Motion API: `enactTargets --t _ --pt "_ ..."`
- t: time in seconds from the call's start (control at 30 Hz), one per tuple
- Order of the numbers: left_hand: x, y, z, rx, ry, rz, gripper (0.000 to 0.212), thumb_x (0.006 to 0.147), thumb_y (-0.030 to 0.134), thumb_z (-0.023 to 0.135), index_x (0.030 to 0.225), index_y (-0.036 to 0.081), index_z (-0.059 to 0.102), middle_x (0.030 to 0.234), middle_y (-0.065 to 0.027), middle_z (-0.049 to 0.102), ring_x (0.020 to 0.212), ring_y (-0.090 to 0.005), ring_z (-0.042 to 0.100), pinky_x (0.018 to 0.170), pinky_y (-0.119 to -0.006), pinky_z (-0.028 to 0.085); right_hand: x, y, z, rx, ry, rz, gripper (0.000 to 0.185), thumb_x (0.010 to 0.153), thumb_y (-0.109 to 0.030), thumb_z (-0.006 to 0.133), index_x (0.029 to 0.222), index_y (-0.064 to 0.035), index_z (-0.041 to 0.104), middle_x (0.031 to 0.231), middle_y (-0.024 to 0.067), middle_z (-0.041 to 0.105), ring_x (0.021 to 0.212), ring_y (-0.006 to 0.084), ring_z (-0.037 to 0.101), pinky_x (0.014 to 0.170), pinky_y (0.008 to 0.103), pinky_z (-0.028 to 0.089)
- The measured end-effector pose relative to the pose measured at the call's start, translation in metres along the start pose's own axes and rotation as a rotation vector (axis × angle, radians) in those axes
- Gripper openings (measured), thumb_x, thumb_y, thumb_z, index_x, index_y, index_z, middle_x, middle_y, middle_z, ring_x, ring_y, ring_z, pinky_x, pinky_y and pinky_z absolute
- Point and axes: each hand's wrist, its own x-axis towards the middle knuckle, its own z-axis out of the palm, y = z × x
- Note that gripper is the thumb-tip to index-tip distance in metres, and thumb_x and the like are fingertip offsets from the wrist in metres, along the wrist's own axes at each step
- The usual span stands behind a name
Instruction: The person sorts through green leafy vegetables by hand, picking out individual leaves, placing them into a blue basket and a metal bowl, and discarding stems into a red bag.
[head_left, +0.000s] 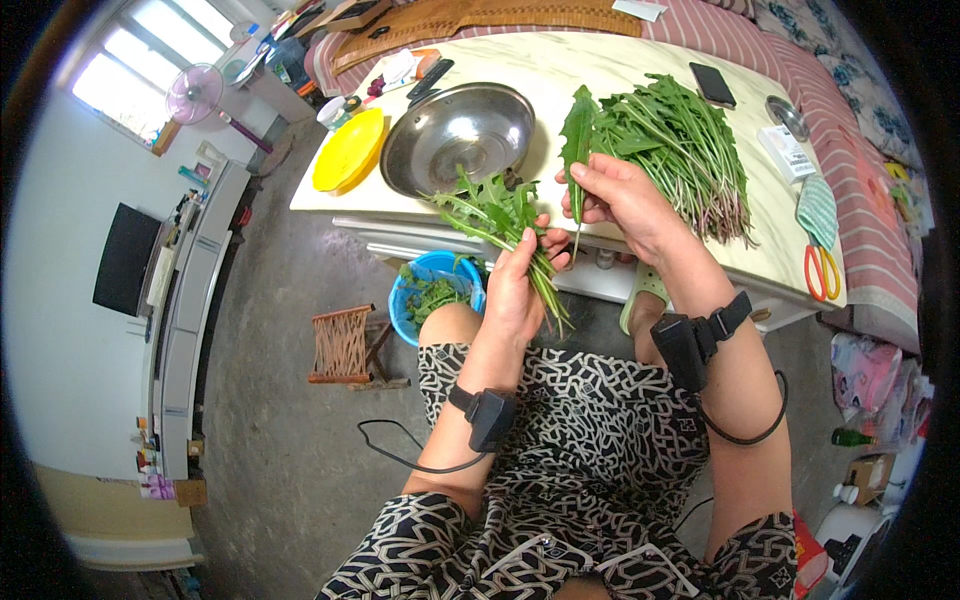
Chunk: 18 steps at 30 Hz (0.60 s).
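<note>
My left hand (520, 277) is closed around a small bunch of leafy greens (495, 214), its stems pointing down to the right, in front of the table's near edge. Between the thumb and fingers of my right hand (611, 191) is a single long toothed leaf (577, 131), held upright with its thin stem down. A large pile of the same greens (675, 150) lies on the marble-patterned table (540, 60), just beyond my right hand, its reddish stem ends toward me. Behind my left hand sits a wide steel wok-shaped pan (457, 139).
A yellow plastic dish (349, 150), a phone (712, 85), a small box (786, 152), and scissors (822, 273) with orange and yellow handles lie on the table. A blue bucket (400, 311) holding greens stands on the floor by my knee, beside a folding stool (341, 345).
</note>
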Motion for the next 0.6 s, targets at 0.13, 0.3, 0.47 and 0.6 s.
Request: enactTargets --t 0.13,0.3,0.47,0.6 --pt "-0.001 0.000 0.002 0.041 -0.024 -0.020 0.030 0.098 0.023 0.043 0.119 0.003 0.049 0.101 -0.0103 0.061 0.094 -0.0216 0.059 0.084 -0.034 0.048 0.002 -0.001 -0.001 0.045 0.045 -0.027 0.024 0.094 -0.028 0.053 0.102 -0.0080 0.064 0.083 -0.0007 0.066 0.066 0.0016 0.053 0.063 0.0160 0.043" --pt "-0.003 -0.003 0.007 0.106 -0.009 -0.033 0.028 0.098 0.023 0.044 0.114 0.001 0.051 0.097 -0.0085 0.061 0.089 -0.0191 0.059 0.080 -0.031 0.048 0.001 -0.001 -0.001 -0.013 0.061 -0.022 0.022 0.092 -0.027 0.056 0.102 -0.0089 0.064 0.084 -0.0008 0.067 0.064 0.0006 0.051 0.058 0.0156 0.039" --pt "0.000 -0.005 0.012 0.161 0.067 0.026 0.025 0.095 0.026 0.052 0.105 0.003 0.055 0.083 -0.0020 0.056 0.074 -0.0133 0.053 0.069 -0.027 0.046 0.003 0.006 0.000 -0.106 0.035 0.028 0.021 0.090 -0.026 0.060 0.099 -0.0084 0.067 0.081 -0.0025 0.066 0.061 0.0014 0.050 0.054 0.0156 0.035" --pt "0.001 -0.004 0.015 0.154 0.056 -0.001 0.023 0.094 0.027 0.056 0.100 0.004 0.055 0.077 0.0000 0.052 0.068 -0.0118 0.049 0.064 -0.026 0.043 0.002 0.010 0.009 -0.139 0.043 0.025 0.023 0.087 -0.029 0.063 0.091 -0.0068 0.068 0.070 -0.0009 0.060 0.059 0.0067 0.052 0.054 0.0208 0.038"
